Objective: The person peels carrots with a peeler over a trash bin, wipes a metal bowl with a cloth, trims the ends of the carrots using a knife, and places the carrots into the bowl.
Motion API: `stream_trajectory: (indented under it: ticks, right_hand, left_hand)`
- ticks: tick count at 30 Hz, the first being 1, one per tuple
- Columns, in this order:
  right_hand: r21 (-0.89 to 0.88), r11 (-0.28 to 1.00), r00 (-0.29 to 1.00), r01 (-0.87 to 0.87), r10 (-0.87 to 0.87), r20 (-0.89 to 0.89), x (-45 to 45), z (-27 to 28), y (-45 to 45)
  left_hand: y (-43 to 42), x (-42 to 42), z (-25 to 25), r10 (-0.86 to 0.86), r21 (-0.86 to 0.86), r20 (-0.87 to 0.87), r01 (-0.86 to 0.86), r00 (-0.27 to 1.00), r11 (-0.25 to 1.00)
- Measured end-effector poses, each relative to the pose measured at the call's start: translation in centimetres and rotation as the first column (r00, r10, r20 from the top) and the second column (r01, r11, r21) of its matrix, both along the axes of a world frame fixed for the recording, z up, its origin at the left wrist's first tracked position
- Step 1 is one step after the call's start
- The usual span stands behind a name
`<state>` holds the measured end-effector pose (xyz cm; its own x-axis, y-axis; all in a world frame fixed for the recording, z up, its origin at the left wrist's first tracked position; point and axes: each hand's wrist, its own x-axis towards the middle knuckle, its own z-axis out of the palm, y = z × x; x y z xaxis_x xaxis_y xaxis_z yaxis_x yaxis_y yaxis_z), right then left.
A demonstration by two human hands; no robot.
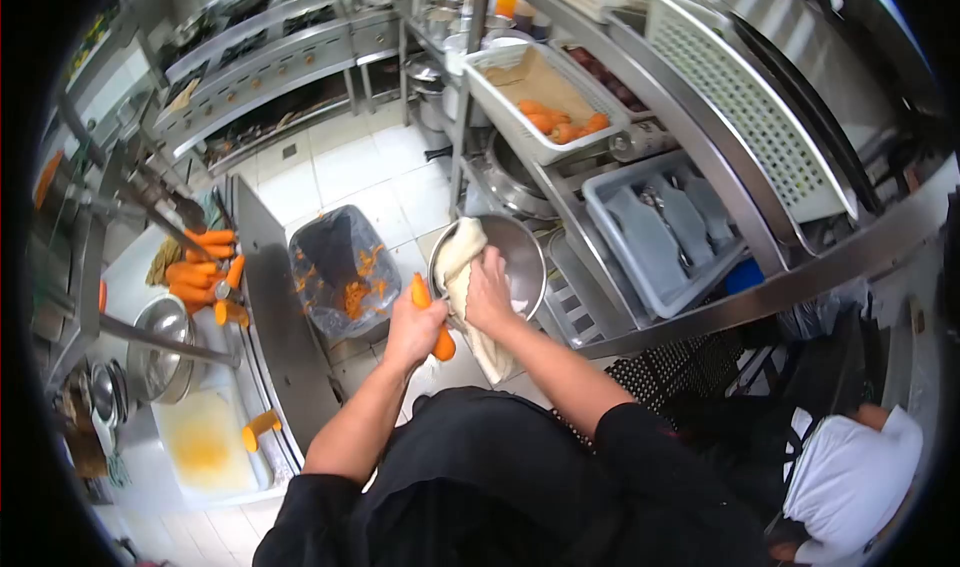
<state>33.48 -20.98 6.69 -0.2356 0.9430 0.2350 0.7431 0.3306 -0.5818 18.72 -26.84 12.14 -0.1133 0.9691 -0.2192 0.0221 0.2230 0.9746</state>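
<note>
At ten o'clock from the left hand (413,329), a lined bin (350,235) holds orange scraps (356,295). That hand grasps a carrot (445,345) slanting eleven to five: likely light, stiff, perhaps slick, best held mid-length. At two o'clock, the right hand (489,295) grips a limp-looking cloth (459,257) over a metal bowl (523,259).

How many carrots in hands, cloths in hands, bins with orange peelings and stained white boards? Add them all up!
Carrot in left hand: 1
Cloth in right hand: 1
Bin with orange peelings: 1
Stained white board: 1
Total: 4
</note>
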Motion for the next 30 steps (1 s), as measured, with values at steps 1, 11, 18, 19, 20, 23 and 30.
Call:
stream_trajectory:
  ticks: [1, 11, 18, 19, 20, 23, 30]
  right_hand:
    - [-0.128, 0.983, 0.989, -0.132, 0.123, -0.080, -0.4, -0.1, 0.6]
    - [0.303, 0.951, 0.971, -0.057, -0.018, 0.239, -1.1, 0.8, 5.0]
    - [-0.587, 0.736, 0.725, -0.338, 0.601, 0.336, 3.6, 12.3, 0.7]
    - [-0.563, 0.737, 0.697, -0.374, 0.623, 0.354, 4.5, 13.7, 0.2]
    - [-0.529, 0.748, 0.672, -0.400, 0.632, 0.385, 5.6, 15.5, -0.6]
    - [-0.236, 0.795, 0.725, -0.559, 0.607, 0.326, 9.8, 27.9, -5.1]
    - [0.999, -0.015, 0.979, -0.049, -0.198, 0.045, 20.3, 57.5, -14.6]
  left_hand:
    - [0.4, -1.1, -0.2, 0.005, 0.003, -0.008, -0.005, 1.000, 1.000]
    - [2.7, -1.3, -2.0, 0.050, 0.006, 0.194, -0.052, 0.980, 0.999]
    - [3.0, -3.1, -1.0, -0.060, -0.033, 0.028, 0.061, 0.998, 0.998]
    - [2.7, -3.1, -1.1, -0.076, 0.006, -0.057, 0.077, 0.995, 0.997]
    - [2.6, -3.1, -1.1, -0.094, 0.060, -0.141, 0.103, 0.985, 0.993]
    - [2.3, -2.9, 0.3, -0.061, 0.044, 0.077, 0.058, 0.995, 0.997]
    - [4.4, -1.4, -3.1, 0.017, -0.025, 0.393, -0.008, 0.919, 1.000]
